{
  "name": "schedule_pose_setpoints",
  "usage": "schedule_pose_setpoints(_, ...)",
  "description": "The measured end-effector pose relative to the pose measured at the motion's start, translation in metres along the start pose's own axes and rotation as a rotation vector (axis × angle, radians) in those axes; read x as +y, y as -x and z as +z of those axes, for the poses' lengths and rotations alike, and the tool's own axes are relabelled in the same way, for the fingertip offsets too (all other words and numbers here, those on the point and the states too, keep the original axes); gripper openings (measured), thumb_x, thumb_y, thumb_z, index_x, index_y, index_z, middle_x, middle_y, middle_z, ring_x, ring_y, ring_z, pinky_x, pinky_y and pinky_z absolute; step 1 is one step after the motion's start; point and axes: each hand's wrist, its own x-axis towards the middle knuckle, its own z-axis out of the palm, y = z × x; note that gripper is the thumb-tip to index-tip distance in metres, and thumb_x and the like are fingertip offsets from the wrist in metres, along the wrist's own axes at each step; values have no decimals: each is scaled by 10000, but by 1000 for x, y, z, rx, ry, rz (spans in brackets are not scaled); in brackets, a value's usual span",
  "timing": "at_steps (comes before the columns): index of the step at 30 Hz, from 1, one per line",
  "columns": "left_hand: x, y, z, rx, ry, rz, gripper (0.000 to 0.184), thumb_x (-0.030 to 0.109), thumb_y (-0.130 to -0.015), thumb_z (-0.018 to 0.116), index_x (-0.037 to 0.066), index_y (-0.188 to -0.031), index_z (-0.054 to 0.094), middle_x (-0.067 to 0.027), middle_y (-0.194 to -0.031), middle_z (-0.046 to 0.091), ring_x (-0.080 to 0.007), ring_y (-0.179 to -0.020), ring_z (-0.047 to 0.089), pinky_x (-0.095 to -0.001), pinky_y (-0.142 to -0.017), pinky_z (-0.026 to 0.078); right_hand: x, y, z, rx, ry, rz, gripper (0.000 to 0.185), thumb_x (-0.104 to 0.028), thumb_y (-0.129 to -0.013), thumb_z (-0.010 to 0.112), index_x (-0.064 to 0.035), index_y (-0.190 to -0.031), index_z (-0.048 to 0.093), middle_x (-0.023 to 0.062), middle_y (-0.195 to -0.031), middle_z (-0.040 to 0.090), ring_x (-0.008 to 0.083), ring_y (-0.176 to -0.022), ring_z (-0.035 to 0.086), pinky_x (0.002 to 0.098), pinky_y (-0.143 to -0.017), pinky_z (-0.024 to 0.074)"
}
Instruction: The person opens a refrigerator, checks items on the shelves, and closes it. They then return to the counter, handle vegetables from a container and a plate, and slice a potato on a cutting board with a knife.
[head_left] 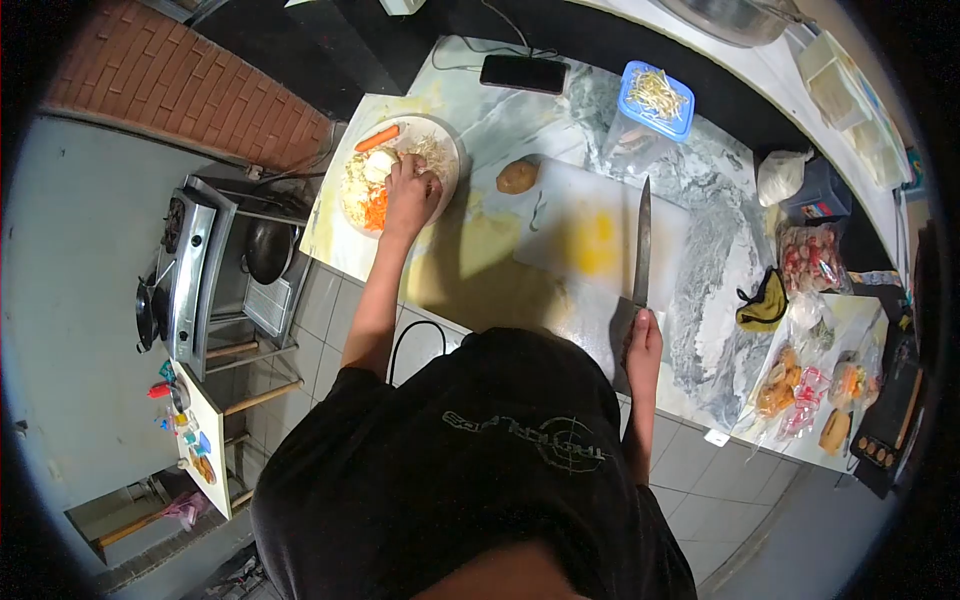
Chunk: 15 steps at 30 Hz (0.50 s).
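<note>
My left hand (pixel 412 195) reaches into a round plate (pixel 455 185) at the table's left end, its fingers curled down among the food; whatever they pinch is hidden. The plate carries a whole carrot (pixel 377 138), orange carrot shreds (pixel 375 211), pale shreds (pixel 356 185) and a whitish rounded piece (pixel 379 164). In my right hand (pixel 645 342) is a long knife (pixel 643 245), gripped by the handle with its blade pointing away over the right part of a white cutting board (pixel 572 190). A brown potato (pixel 517 177) lies at the board's far left corner.
Bean sprouts (pixel 656 94) sit on a clear container's blue lid (pixel 684 126) behind the board. A black phone (pixel 523 74) lies at the back edge. Bagged foods (pixel 780 385) and a yellow-black cloth (pixel 764 303) are on the right. A stove (pixel 196 250) stands far left.
</note>
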Motion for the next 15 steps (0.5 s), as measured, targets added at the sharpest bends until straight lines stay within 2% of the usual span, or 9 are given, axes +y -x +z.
schedule_pose_setpoints(3,4,0,-8,-24,12,-12,98,183,-754,772,120,-807,719,-81,-1185,522,-328,-1112,495,-477,-909,429,1,-1,0,-2,14,-14,407,-382,-1078,437,-20,-919,535,11,-732,446,126,-715,429,292,-644,388)
schedule_pose_setpoints(6,5,-1,-11,-87,30,-48,60,181,-772,747,170,-831,737,-96,-1249,519,-349,-1144,485,-488,-967,420,0,-3,1,-4,9,-16,409,-383,-1078,434,-21,-916,533,14,-729,447,126,-713,430,292,-644,387)
schedule_pose_setpoints(9,2,0,-4,-86,23,-44,75,184,-777,743,151,-845,740,-101,-1264,509,-354,-1137,487,-484,-966,421,-6,-2,0,-18,-1,-16,413,-390,-1078,434,-27,-902,523,6,-721,437,114,-691,420,287,-616,378)
schedule_pose_setpoints(11,0,0,3,31,28,-40,60,130,-766,725,102,-819,725,-97,-1205,513,-341,-1107,488,-486,-912,432,-10,-1,-1,-32,-16,4,415,-394,-1077,435,-31,-893,516,0,-716,430,107,-679,412,286,-601,371)
schedule_pose_setpoints(15,0,-3,-18,18,68,-64,87,120,-771,708,80,-847,722,-108,-1188,530,-348,-1093,503,-490,-919,440,-17,1,-3,-27,-58,17,410,-405,-1077,440,-51,-879,500,-25,-695,405,81,-634,392,275,-559,350)
